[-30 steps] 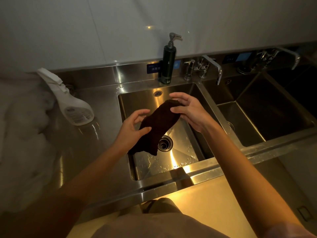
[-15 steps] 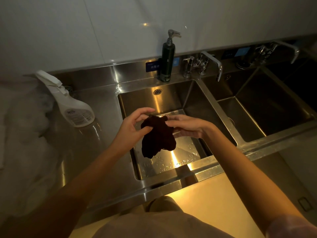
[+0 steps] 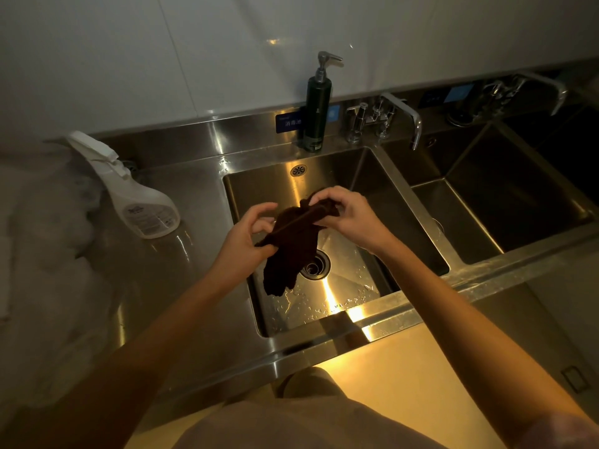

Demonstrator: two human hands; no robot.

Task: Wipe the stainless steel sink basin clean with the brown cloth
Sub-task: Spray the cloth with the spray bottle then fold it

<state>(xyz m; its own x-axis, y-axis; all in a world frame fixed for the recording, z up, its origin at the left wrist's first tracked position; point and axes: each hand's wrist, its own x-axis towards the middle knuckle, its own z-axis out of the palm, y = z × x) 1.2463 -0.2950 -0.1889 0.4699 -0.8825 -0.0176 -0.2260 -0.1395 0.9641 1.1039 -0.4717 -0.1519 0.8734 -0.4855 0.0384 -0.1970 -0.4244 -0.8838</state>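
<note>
The brown cloth hangs above the left stainless steel sink basin, held between both hands. My left hand pinches its lower left edge with thumb and fingers. My right hand grips the upper right end, fingers curled round the bunched fabric. A taut folded edge runs between the hands, and the loose part droops over the round drain. Water droplets lie on the basin floor near the front.
A white spray bottle stands on the steel counter at the left. A dark pump dispenser and a tap sit behind the basin. A second basin lies to the right, with another tap behind.
The hands have drawn apart and pulled the bunched cloth out into a taut edge. My right hand rose slightly and now curls round the cloth's upper end.
</note>
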